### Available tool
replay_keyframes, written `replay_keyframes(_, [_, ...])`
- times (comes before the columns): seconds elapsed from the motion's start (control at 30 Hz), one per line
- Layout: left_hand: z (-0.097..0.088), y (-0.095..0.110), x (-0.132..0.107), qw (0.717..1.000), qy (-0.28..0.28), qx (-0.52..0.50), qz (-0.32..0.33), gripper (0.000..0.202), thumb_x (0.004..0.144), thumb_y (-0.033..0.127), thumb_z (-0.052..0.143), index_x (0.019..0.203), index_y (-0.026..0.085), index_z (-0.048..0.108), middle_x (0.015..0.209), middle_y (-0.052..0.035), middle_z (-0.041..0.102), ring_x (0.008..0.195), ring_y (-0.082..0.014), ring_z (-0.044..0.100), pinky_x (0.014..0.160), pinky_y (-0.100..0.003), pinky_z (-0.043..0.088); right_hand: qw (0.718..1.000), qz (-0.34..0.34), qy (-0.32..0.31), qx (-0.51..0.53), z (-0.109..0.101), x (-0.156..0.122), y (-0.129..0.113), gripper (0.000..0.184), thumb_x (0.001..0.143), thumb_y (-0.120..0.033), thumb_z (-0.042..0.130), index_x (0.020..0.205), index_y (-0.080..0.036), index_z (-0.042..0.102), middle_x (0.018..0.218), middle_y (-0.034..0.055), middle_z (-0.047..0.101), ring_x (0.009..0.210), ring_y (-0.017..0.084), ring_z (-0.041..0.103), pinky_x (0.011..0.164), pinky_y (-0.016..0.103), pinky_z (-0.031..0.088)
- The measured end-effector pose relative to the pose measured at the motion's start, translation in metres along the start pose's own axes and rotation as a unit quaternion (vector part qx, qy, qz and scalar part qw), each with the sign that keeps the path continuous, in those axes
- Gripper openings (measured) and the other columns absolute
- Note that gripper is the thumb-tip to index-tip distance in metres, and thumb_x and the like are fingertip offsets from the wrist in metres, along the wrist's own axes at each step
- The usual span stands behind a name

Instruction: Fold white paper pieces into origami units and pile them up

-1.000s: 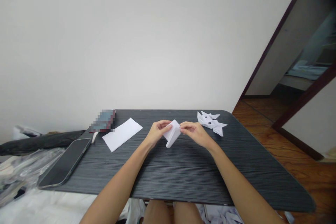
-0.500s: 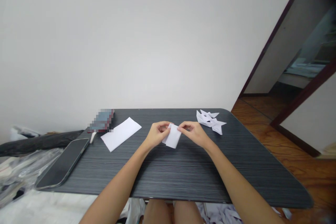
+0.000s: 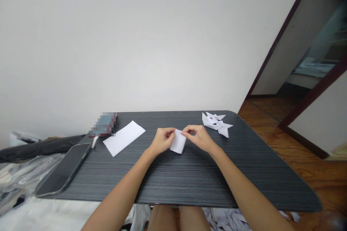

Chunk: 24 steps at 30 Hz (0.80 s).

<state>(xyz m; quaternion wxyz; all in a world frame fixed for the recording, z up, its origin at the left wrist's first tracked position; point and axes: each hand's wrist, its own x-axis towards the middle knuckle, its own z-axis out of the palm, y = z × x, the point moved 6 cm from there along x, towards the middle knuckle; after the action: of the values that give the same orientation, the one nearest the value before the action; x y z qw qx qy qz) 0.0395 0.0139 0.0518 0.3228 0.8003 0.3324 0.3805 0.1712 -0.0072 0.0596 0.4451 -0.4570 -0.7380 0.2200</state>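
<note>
A small folded piece of white paper [image 3: 178, 142] is held up over the middle of the table, pinched by both hands. My left hand [image 3: 162, 140] grips its left edge between thumb and fingers. At its upper right corner, my right hand [image 3: 197, 136] pinches with thumb and index finger. Flat on the table to the left lies a larger rectangle of white paper [image 3: 124, 138]. Several folded white paper pieces [image 3: 217, 122] with pointed ends sit together at the back right, beyond my right hand.
A dark striped table [image 3: 187, 184] stands against a white wall. On its left side lie a smartphone [image 3: 63, 169] and a blurred box-like item [image 3: 103, 124]. Plastic bags [image 3: 24, 177] are heaped left of the table; crumpled white paper [image 3: 230, 219] lies below its front edge.
The two flaps visible on the folded paper now lie together as one panel, and the left hand's fingers have shifted slightly along its edge. The view has moved a little.
</note>
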Motion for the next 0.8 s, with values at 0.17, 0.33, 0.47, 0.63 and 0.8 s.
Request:
replay_keyframes(0.17, [0.002, 0.0, 0.0, 0.999, -0.001, 0.031, 0.015, 0.027, 0.074, 0.016, 0.039, 0.083, 0.01, 0.064, 0.068, -0.0038, 0.063, 0.053, -0.01, 0.05, 0.049, -0.018, 0.036, 1.0, -0.004, 0.013, -0.017, 0.0, 0.0, 0.002, 0.02, 0.073, -0.03, 0.053, 0.063, -0.016, 0.061, 0.065, 0.0033, 0.062, 0.061, 0.014, 0.054, 0.059, 0.025, 0.041])
replay_keyframes(0.33, [0.001, 0.005, -0.001, 0.997, 0.003, 0.068, 0.043, 0.025, 0.075, 0.014, 0.039, 0.079, 0.01, 0.063, 0.06, -0.0016, 0.058, 0.048, -0.0071, 0.045, 0.046, -0.017, 0.032, 0.999, -0.01, 0.014, -0.028, 0.001, 0.0, 0.004, 0.022, 0.074, -0.032, 0.052, 0.062, -0.015, 0.061, 0.065, 0.0032, 0.062, 0.06, 0.013, 0.054, 0.058, 0.024, 0.041])
replay_keyframes(0.47, [0.002, 0.009, -0.002, 0.994, 0.007, 0.091, 0.061, 0.024, 0.076, 0.017, 0.04, 0.078, 0.01, 0.063, 0.058, -0.0012, 0.057, 0.046, -0.0064, 0.043, 0.046, -0.017, 0.031, 0.999, -0.015, 0.013, -0.037, 0.002, 0.0, 0.004, 0.023, 0.074, -0.033, 0.052, 0.062, -0.015, 0.06, 0.064, 0.0032, 0.062, 0.059, 0.013, 0.054, 0.057, 0.024, 0.041])
replay_keyframes(0.63, [0.004, 0.013, -0.002, 0.989, 0.006, 0.127, 0.074, 0.03, 0.079, 0.029, 0.042, 0.061, 0.011, 0.058, 0.048, 0.0009, 0.048, 0.044, -0.0058, 0.038, 0.044, -0.017, 0.029, 0.999, -0.025, 0.012, -0.045, 0.002, -0.001, 0.001, 0.023, 0.076, -0.032, 0.05, 0.062, -0.015, 0.059, 0.064, 0.003, 0.06, 0.06, 0.013, 0.053, 0.057, 0.024, 0.04])
replay_keyframes(0.8, [0.005, 0.013, -0.002, 0.987, 0.009, 0.14, 0.08, 0.035, 0.081, 0.03, 0.04, 0.054, 0.011, 0.053, 0.045, 0.0023, 0.043, 0.043, -0.0053, 0.034, 0.044, -0.018, 0.026, 0.998, -0.033, 0.01, -0.046, 0.002, -0.001, -0.003, 0.024, 0.076, -0.032, 0.05, 0.06, -0.015, 0.058, 0.062, 0.0026, 0.059, 0.059, 0.012, 0.052, 0.056, 0.023, 0.039])
